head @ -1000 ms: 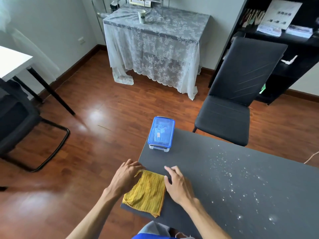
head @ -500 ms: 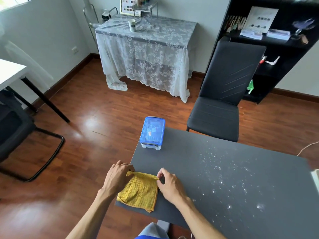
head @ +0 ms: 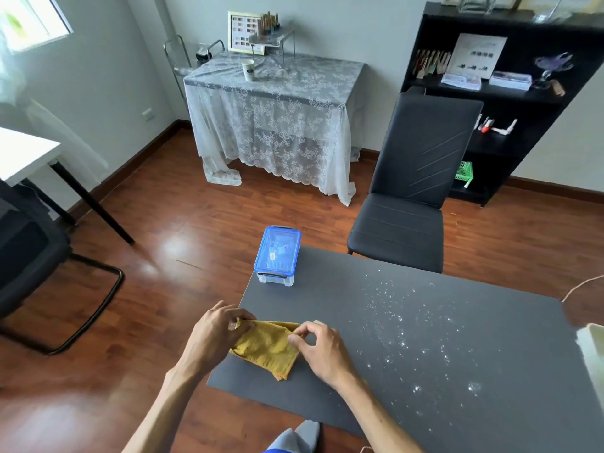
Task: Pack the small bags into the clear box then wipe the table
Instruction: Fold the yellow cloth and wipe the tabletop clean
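While pinching the far edge of the yellow cloth [head: 265,348] on the dark table [head: 425,371]: left hand [head: 218,331] at one corner, right hand [head: 318,346] at the other, fingers curled. Beyond, at the table's corner, clear box [head: 277,256], blue lid shut. Inside, small label, unreadable. White specks [head: 408,328] rightward.

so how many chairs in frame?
2. A black high-backed chair stands at the far edge of the dark table; a black office chair is cut off at the left edge. Others may be out of view.
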`<state>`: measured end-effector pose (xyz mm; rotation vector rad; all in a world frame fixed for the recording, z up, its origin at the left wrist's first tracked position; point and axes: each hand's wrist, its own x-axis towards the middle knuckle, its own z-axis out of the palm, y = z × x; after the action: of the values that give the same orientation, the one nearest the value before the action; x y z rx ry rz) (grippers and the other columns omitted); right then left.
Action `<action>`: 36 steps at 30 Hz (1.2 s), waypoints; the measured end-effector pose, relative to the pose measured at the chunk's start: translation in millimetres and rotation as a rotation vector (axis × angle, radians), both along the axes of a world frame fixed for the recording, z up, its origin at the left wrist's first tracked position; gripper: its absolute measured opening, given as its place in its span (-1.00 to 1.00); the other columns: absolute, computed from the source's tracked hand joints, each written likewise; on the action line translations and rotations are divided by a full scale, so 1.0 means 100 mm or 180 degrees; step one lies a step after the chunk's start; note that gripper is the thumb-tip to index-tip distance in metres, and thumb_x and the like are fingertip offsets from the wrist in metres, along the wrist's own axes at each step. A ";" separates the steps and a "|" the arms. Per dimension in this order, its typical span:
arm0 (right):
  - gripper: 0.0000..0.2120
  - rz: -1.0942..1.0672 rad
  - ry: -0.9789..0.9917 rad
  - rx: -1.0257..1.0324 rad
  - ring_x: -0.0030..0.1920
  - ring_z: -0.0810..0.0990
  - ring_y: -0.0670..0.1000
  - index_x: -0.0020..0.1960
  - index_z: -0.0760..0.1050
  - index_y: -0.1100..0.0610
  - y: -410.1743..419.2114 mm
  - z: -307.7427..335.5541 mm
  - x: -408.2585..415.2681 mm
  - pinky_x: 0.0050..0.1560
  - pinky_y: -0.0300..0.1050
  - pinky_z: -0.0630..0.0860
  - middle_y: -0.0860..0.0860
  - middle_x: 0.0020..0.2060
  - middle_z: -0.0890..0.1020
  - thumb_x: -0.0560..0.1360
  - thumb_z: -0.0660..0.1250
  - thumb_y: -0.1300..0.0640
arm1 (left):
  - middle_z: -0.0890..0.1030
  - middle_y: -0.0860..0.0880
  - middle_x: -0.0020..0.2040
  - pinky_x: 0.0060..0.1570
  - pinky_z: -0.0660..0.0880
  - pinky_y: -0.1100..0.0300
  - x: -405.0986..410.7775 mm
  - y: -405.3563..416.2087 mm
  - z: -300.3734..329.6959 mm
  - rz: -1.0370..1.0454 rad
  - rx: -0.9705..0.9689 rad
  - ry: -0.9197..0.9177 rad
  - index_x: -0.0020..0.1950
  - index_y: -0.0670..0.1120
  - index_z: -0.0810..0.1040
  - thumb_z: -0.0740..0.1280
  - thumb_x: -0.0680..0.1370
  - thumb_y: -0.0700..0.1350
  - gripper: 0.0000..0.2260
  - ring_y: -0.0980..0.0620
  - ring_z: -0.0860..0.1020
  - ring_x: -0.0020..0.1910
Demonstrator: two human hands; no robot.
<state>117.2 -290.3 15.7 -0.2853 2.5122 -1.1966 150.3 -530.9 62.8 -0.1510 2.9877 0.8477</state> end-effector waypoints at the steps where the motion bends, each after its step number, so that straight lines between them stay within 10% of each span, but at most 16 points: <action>1: -0.81 -0.0036 0.0094 -0.0028 0.01 0.62 -0.10 -0.07 0.60 -0.06 0.09 0.06 0.02 0.02 -0.13 0.55 -0.15 -0.02 0.67 0.53 0.39 -0.17 | 0.55 0.22 -0.24 -0.21 0.36 0.35 0.02 0.06 0.05 0.0035 0.0070 0.0044 -0.09 0.22 0.66 0.47 0.47 0.04 -0.93 0.23 0.48 -0.10; 14: -0.88 -0.0682 0.1183 -0.0130 -0.27 0.52 -0.40 0.09 0.63 -0.13 1.53 0.83 0.32 -0.19 -0.47 0.40 -0.35 -0.13 0.68 0.57 0.41 -0.08 | 0.60 0.20 -0.16 -0.19 0.46 0.36 0.10 1.37 0.56 -0.0564 0.0824 0.0669 -0.06 0.20 0.69 0.46 0.43 0.05 -0.89 0.13 0.55 -0.13; 17: -0.64 -0.0305 0.0881 0.0347 -0.37 0.45 -0.34 0.32 0.42 -0.32 1.83 0.91 0.36 -0.27 -0.34 0.37 -0.35 -0.06 0.66 0.57 0.38 -0.08 | 0.61 0.27 -0.10 -0.14 0.52 0.29 0.04 1.63 0.68 -0.0988 0.0789 0.0702 -0.04 0.16 0.68 0.44 0.46 0.05 -0.90 0.18 0.56 -0.08; 24: -0.37 0.0370 0.0571 0.0758 -0.13 0.59 -0.11 0.44 0.11 -0.50 2.10 1.03 0.30 -0.13 -0.17 0.56 -0.30 -0.05 0.58 0.50 0.35 -0.22 | 0.62 0.28 -0.13 -0.11 0.51 0.20 -0.07 2.01 1.02 -0.1927 0.0399 0.0798 -0.02 0.12 0.69 0.45 0.51 -0.01 -0.92 0.20 0.50 -0.08; 32: -0.25 0.0952 0.0719 0.0603 0.22 0.61 -0.06 0.42 0.19 -0.42 1.92 1.10 0.21 0.16 0.00 0.55 -0.42 0.53 0.11 0.29 0.35 -0.48 | 0.63 0.24 -0.10 -0.11 0.41 0.24 -0.18 2.13 1.28 -0.2651 -0.0359 0.0739 -0.01 0.15 0.65 0.39 0.54 0.05 -0.93 0.15 0.48 -0.06; 36: -0.55 0.0854 0.0904 0.0534 -0.09 0.56 -0.11 0.16 0.38 -0.22 1.84 1.04 0.26 -0.11 -0.11 0.47 -0.25 0.01 0.55 0.38 0.34 -0.38 | 0.63 0.25 -0.09 -0.11 0.41 0.25 -0.21 2.13 1.30 -0.2647 -0.0512 0.0638 0.02 0.18 0.63 0.37 0.55 0.08 -0.91 0.19 0.46 -0.04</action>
<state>142.8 -106.8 119.8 -0.7689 2.6809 -0.8872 129.2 -317.7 193.1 1.1367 2.8213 0.5268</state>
